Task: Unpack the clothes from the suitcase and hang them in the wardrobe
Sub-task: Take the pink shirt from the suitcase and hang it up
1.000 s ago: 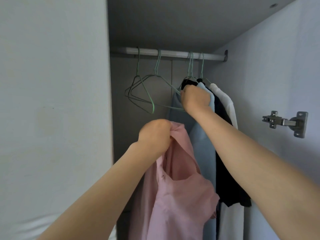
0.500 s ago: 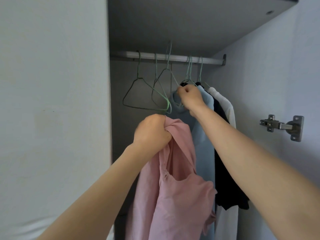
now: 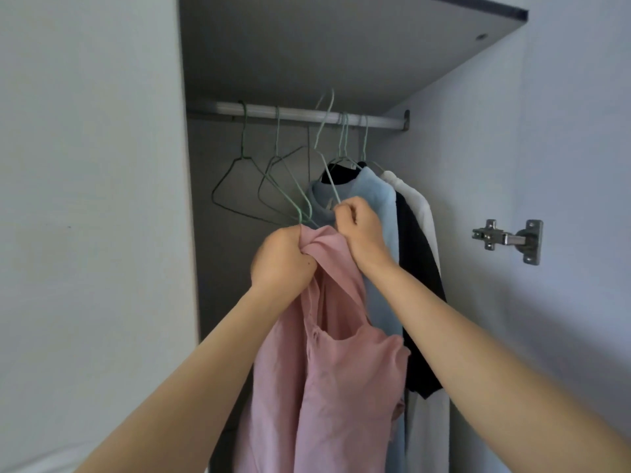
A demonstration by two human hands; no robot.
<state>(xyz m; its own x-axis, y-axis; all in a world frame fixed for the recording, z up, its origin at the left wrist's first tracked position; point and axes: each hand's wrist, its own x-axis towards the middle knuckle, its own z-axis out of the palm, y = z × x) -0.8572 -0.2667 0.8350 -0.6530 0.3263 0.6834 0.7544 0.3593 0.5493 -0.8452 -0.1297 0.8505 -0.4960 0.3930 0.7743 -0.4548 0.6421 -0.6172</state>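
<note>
Head view looks into the open wardrobe, which holds a rail with two bare green wire hangers toward its left. Toward the right end hang a light blue top, a black garment and a white one, packed close together. Nearer me, my left hand bunches the top of the pink garment in a closed fist, and the rest drapes down in front of the blue top. My right hand pinches the wire of a third green hanger, whose hook rises in front of the rail. A metal hinge sits on the right panel.
</note>
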